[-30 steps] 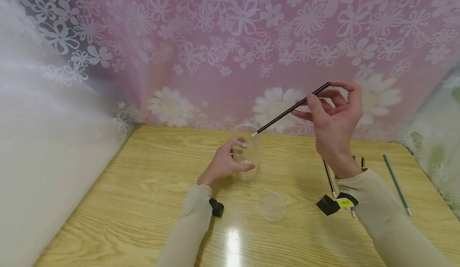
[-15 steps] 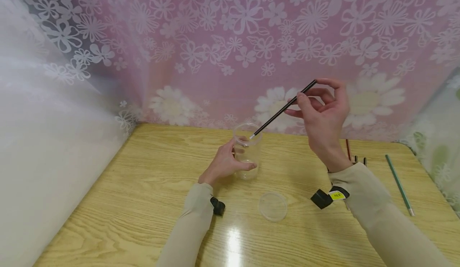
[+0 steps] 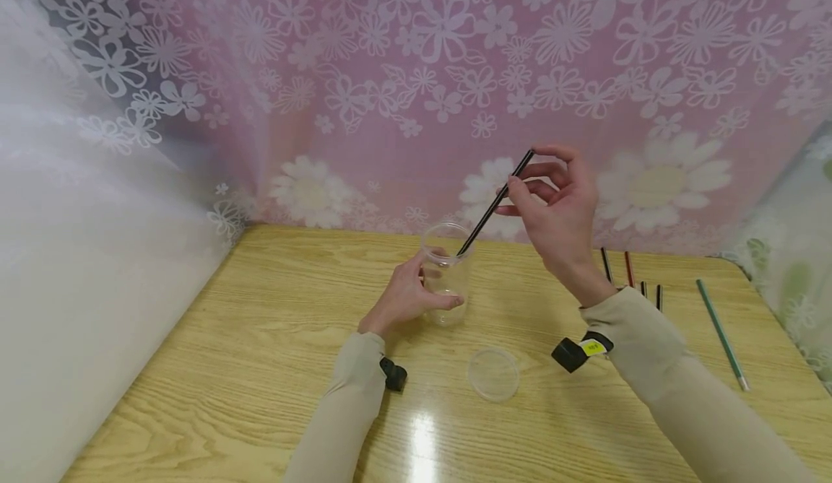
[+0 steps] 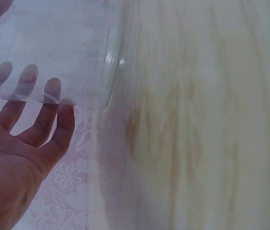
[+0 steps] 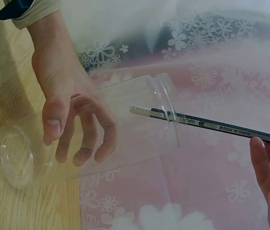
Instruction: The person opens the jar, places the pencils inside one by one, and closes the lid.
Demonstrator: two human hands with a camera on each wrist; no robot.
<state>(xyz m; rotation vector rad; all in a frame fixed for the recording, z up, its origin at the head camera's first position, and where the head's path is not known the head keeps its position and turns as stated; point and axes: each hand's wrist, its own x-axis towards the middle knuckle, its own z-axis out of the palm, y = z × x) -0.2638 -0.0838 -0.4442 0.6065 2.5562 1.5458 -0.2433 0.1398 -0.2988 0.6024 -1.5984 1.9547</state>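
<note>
My left hand grips a clear plastic jar that stands upright and lidless on the table. In the left wrist view, several fingertips show through its wall. A black pencil slants down into the mouth of the jar, held by my right hand between thumb and fingers, with one fingertip at its upper end. In the right wrist view, the pencil's white eraser end is just inside the jar, beyond the rim. Nothing else shows inside the jar.
A round clear lid lies on the wooden table in front of the jar. To the right lie a green pencil, a red pencil and several black ones, partly behind the right sleeve. A flowered curtain hangs behind the table.
My right hand has moved left and tilted the pencil more upright, and its eraser end has gone from the rim down into the jar. The left hand and jar have stayed put.
</note>
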